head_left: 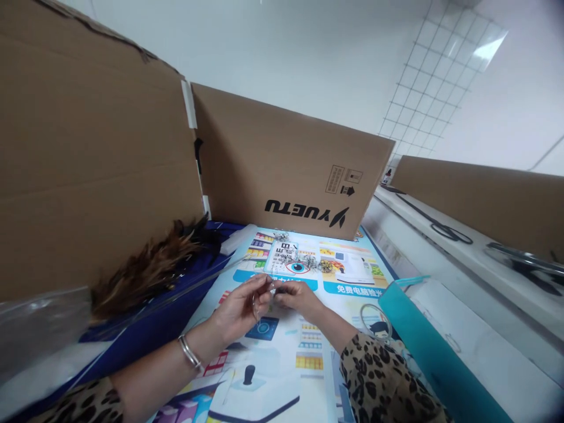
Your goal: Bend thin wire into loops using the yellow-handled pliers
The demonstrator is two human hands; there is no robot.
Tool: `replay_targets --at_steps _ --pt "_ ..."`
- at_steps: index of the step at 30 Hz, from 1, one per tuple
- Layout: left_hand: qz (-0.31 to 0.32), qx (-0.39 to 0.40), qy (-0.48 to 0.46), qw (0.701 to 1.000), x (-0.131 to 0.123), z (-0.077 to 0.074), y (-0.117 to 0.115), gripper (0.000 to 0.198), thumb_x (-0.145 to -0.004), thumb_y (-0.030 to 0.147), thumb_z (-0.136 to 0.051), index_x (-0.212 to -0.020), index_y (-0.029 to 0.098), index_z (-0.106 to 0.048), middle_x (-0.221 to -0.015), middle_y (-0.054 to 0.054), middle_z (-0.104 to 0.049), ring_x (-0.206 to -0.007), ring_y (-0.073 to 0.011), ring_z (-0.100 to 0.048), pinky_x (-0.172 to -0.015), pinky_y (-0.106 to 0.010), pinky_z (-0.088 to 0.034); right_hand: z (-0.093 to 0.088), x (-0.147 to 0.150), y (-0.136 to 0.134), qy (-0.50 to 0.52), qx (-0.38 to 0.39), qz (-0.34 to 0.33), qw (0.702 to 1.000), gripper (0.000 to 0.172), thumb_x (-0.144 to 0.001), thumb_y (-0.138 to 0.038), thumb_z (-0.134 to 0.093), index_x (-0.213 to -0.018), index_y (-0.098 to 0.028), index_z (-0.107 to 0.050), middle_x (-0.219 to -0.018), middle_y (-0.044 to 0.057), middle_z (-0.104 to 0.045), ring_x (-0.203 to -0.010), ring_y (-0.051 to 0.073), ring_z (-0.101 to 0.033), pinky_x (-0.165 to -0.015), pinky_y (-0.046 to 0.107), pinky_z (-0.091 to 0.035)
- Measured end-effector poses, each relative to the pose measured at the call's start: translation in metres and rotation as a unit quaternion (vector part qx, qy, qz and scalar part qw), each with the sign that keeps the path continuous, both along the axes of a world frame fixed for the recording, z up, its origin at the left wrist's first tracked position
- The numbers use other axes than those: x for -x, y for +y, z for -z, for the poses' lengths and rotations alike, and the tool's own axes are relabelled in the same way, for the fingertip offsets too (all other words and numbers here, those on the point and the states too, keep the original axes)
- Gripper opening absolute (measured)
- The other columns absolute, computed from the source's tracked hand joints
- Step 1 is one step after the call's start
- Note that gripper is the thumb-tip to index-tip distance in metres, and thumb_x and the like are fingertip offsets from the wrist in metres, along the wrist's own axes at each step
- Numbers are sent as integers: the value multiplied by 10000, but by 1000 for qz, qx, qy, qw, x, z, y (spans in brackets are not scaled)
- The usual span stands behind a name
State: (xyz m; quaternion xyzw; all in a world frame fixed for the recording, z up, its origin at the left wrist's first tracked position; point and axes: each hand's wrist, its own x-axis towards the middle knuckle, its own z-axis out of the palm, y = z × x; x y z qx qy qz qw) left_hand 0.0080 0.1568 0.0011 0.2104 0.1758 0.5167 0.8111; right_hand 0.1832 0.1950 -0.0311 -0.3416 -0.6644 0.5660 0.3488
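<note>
My left hand [244, 305] and my right hand [297, 295] meet above a printed poster [286, 358] on the table. Both pinch a small shiny, clear item [269, 291] between their fingertips; it is too small to name. A thin wire ring hangs below my left fingers. A silver bangle [190, 352] sits on my left wrist. Both sleeves have a leopard print. Just beyond the hands lies a little heap of small silvery and gold pieces [308, 263] on the poster.
Cardboard sheets [282, 158] stand as walls at the left and back. A brown feather duster [150, 270] lies at the left on a blue surface. A teal folder [423, 346] and a wire ring [374, 320] lie at the right. Black scissors [445, 228] rest on the neighbouring white bench.
</note>
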Motion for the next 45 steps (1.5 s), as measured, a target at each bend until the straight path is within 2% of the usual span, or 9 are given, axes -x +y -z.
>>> replay_targets --at_steps 9,16,23,27,31,33,40,45 --pt "-4 58 -20 998 -5 -2 -8 63 -845 120 -524 -862 127 -585 -842 -45 -595 -477 -16 -466 -406 -130 -409 11 4 0 -1 -51 22 998 261 -686 -401 -672 -840 -190 -674 -685 -14 -560 -620 110 -468 -586 228 -393" --pt "-13 1 27 1000 -8 -7 -13 50 -813 104 -562 -786 107 -603 -752 -9 -561 -495 -17 -439 -420 -129 -373 16 5 0 -24 -87 54 994 230 -693 -385 -664 -805 -185 -659 -656 -23 -534 -599 103 -450 -560 216 -367" --pt "-92 -118 185 971 -7 -4 -11 114 -802 241 -596 -802 131 -626 -743 -30 -620 -517 -64 -494 -485 -185 -395 14 4 -1 -44 -132 133 981 191 -773 -360 -573 -783 -170 -594 -647 -33 -467 -591 91 -404 -559 210 -331" --pt "-144 -117 250 950 -5 3 -5 155 -755 290 -638 -802 142 -640 -797 -45 -658 -551 -87 -536 -508 -196 -398 11 4 -1 -54 -148 147 977 192 -778 -357 -572 -798 -166 -583 -662 -31 -453 -602 92 -399 -561 210 -324" --pt "-158 -120 280 939 -3 10 0 159 -744 303 -640 -796 153 -648 -589 -4 -619 -537 -107 -546 -492 -192 -380 8 5 -1 -72 -168 149 972 170 -766 -338 -590 -796 -171 -602 -713 -14 -492 -662 111 -437 -614 224 -349" --pt "-156 -122 288 937 -3 12 1 161 -741 304 -643 -795 153 -653 -549 0 -606 -535 -115 -550 -501 -199 -386 8 5 -1 -84 -179 154 968 160 -762 -332 -595 -792 -176 -613 -715 -10 -495 -678 120 -443 -620 228 -350" --pt "-146 -147 304 930 -4 15 0 135 -752 288 -639 -778 155 -638 -690 -16 -643 -519 -92 -535 -511 -206 -392 11 4 0 -116 -203 170 957 117 -741 -295 -608 -746 -178 -616 -701 -11 -492 -686 126 -451 -630 230 -354" --pt "-191 -146 314 918 -3 15 1 160 -764 311 -622 -799 155 -635 -718 -24 -646 -531 -92 -531 -494 -200 -364 9 2 2 -124 -200 187 954 145 -755 -319 -590 -777 -179 -620 -714 -11 -509 -690 127 -459 -642 232 -355"
